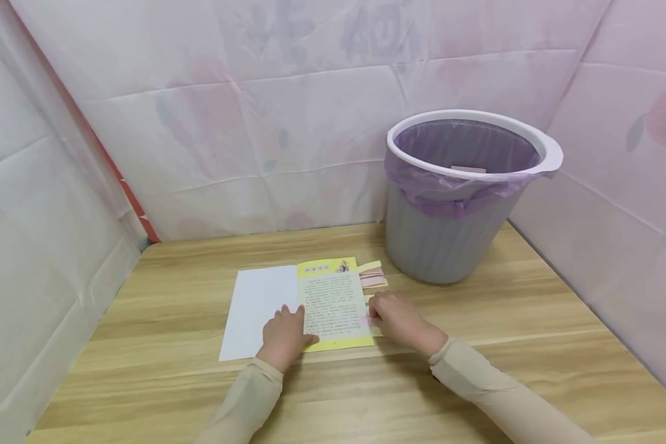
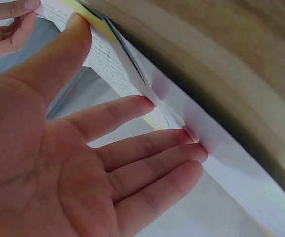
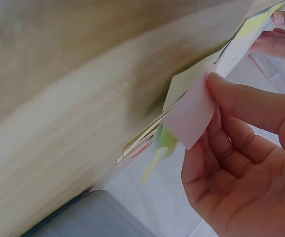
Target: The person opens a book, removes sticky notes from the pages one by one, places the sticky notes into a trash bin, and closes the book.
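Observation:
An open booklet lies on the table, its left page blank white and its right page printed, with yellow bands at top and bottom. My left hand rests across the fold near the bottom, fingers straight on the white page and thumb on the printed one. At the lower right edge my right hand pinches a pink sticky note between thumb and fingers. A pale yellow note sticks out beside it. Farther up that edge, yellow and pinkish-brown tabs poke out.
A grey trash bin with a white rim and a purple bag stands at the back right of the wooden table. Inside it a pinkish piece of paper shows. Pale patterned sheets hang around the table.

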The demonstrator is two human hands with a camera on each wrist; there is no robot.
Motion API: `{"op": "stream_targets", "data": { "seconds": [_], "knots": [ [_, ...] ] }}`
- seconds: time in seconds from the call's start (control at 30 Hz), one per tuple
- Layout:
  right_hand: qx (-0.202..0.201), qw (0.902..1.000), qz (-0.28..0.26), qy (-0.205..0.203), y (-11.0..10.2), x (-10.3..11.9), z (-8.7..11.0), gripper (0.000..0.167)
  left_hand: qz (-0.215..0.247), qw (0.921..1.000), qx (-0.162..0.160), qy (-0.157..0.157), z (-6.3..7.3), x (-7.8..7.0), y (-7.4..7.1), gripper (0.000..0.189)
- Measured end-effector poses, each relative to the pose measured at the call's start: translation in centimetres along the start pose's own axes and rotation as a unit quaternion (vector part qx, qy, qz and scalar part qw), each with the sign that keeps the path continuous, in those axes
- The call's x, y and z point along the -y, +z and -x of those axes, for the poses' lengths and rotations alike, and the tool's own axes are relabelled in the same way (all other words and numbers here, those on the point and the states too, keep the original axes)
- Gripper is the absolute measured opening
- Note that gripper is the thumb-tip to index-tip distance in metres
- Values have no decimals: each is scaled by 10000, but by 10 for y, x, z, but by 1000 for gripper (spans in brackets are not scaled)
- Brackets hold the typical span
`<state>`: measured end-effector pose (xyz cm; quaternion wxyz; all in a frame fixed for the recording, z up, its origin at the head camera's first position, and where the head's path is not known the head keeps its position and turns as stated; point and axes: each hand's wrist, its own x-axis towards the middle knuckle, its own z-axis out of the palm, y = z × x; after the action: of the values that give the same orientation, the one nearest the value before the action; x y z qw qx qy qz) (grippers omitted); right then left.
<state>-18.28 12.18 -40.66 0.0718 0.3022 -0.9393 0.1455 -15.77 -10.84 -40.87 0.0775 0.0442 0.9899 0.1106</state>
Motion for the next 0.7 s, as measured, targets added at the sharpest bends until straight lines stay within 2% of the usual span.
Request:
{"op": "stream_targets", "data": {
  "seconds": [0.33,0.7],
  "knots": [
    [-251,9996,30,-123,-1,2,7,19,-34,10000,26,-4,0,-1,0,72],
    [-131,9997,-194,-104,-4,4,12,20,13,10000,38,-17,1,0,-1,72]
  ]
}}
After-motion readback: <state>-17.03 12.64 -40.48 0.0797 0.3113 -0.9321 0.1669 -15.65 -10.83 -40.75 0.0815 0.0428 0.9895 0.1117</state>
